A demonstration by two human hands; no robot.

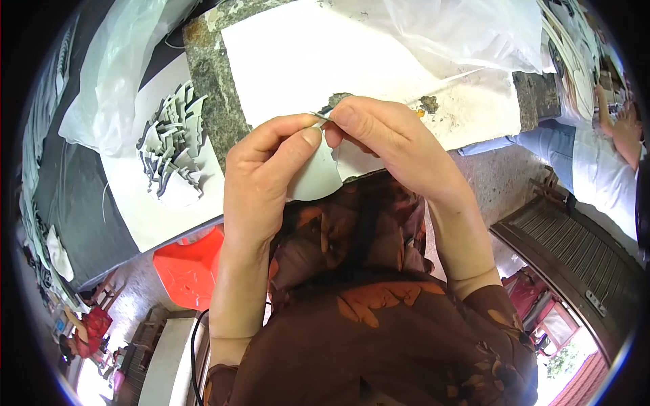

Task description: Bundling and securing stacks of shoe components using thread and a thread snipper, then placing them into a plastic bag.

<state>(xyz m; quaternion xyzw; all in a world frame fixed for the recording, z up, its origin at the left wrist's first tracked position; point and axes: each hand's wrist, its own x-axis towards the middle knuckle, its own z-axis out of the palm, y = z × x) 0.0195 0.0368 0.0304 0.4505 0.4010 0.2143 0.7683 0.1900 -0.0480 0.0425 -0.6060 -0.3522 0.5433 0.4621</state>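
In front of my chest, both hands come together at the near edge of a stone-topped workbench (215,88). A small thin dark-and-white strip (321,116) is pinched between their fingertips. My left hand (261,159) grips it with thumb and forefinger; my right hand (399,135) closes on its other end, its fingers curled and partly hidden. Below the fingers is a white sheet piece (315,176) with a rounded lower edge; I cannot tell if it joins the strip. To the left, a heap of small white and dark grey cut strips (172,145) lies on a white board (139,216).
A large white sheet (291,54) covers the bench, with clear plastic (467,30) over its far right. Another plastic bag (112,81) lies far left. A red plastic container (186,271) stands below the bench at left. Other people (606,155) sit at right and lower left.
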